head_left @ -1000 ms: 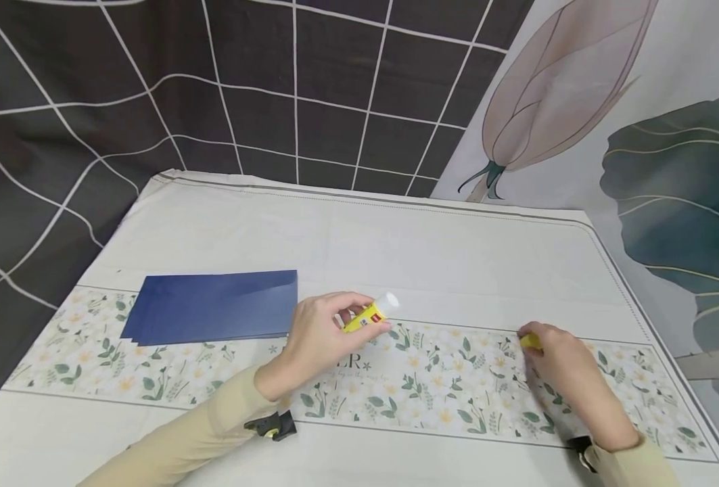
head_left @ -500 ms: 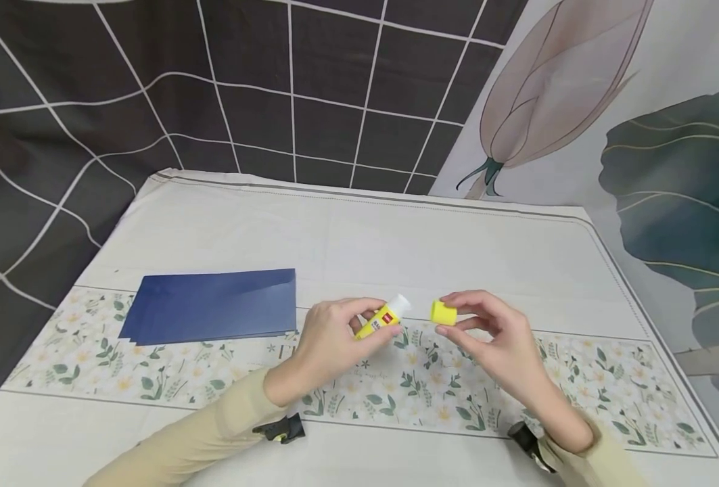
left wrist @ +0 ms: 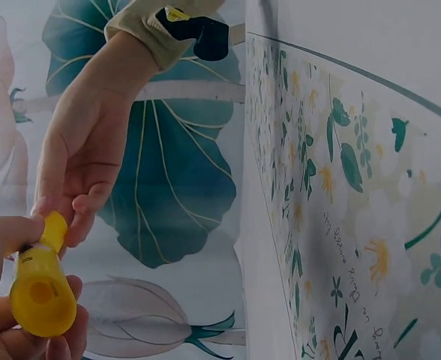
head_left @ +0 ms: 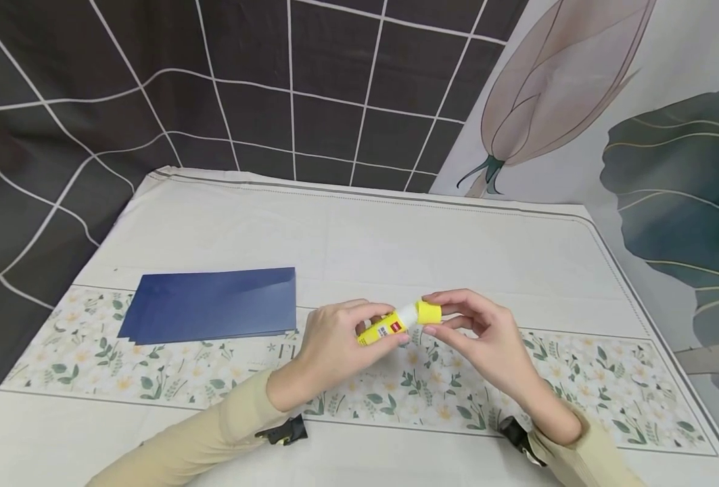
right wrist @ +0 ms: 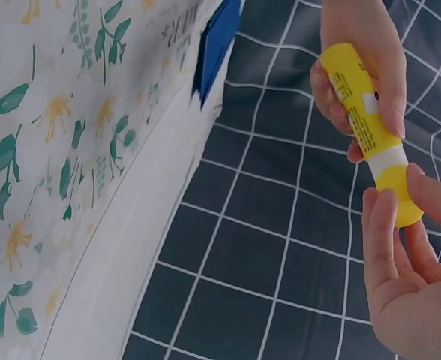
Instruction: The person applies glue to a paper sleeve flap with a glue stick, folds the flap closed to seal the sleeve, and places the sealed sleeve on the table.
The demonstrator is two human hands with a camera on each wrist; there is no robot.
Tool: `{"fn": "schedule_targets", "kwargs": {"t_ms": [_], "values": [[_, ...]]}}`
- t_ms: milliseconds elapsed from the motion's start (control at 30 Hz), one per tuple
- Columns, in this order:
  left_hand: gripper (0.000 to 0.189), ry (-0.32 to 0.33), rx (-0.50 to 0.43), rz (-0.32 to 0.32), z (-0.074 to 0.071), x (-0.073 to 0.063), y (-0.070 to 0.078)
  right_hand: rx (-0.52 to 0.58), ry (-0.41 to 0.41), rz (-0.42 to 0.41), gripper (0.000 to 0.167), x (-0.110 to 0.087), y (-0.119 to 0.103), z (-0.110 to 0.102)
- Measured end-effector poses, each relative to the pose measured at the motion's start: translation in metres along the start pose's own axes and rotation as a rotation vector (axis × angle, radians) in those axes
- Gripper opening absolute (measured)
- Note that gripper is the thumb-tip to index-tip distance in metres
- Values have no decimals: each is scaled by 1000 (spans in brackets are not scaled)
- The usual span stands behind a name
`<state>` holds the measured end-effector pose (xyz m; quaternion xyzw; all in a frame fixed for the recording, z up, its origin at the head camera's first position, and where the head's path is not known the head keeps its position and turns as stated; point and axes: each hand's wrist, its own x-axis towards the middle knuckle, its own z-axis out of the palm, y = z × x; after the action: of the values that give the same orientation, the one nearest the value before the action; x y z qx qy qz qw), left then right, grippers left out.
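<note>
A yellow glue stick (head_left: 379, 331) with a white collar is held above the table by my left hand (head_left: 335, 341), fingers and thumb around its barrel. My right hand (head_left: 487, 331) pinches the yellow cap (head_left: 429, 312) between thumb and fingertips. The cap sits at the white end of the stick, with part of the white collar still showing. In the right wrist view the cap (right wrist: 399, 196) lines up with the barrel (right wrist: 355, 97). The left wrist view shows the round base (left wrist: 43, 298) of the glue stick toward the camera.
Several dark blue paper sheets or envelopes (head_left: 213, 306) lie stacked on the table's left half. A pale cloth (head_left: 396, 237) with a floral band covers the table. Behind it hangs a dark gridded curtain (head_left: 329, 95), with a floral one (head_left: 554, 135) at the right.
My right hand has come from the table's right side with the cap and brought it onto the white end of the glue stick. My left hand has shifted slightly right.
</note>
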<state>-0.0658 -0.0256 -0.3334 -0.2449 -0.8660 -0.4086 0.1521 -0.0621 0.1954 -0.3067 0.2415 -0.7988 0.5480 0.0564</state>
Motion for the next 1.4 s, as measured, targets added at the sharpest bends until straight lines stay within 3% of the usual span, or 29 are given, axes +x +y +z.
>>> {"fn": "schedule_targets", "kwargs": {"t_ms": [200, 367, 667, 900, 1100, 1400], "values": [[36, -2, 23, 21, -3, -2, 2, 16, -31, -20, 37, 0, 1, -2], [37, 4, 43, 55, -4, -3, 1, -46, -64, -16, 37, -1, -1, -3], [36, -10, 124, 157, -8, -2, 2, -193, -83, -101, 39, -3, -6, -6], [37, -72, 155, 205, -13, 0, 4, -259, -129, -165, 41, -5, -10, -7], [39, -118, 112, 233, -14, 1, 5, -248, -136, -182, 40, -7, -9, -7], [39, -86, 26, 414, -10, 4, -2, -138, -134, -159, 36, -14, -4, -1]]}}
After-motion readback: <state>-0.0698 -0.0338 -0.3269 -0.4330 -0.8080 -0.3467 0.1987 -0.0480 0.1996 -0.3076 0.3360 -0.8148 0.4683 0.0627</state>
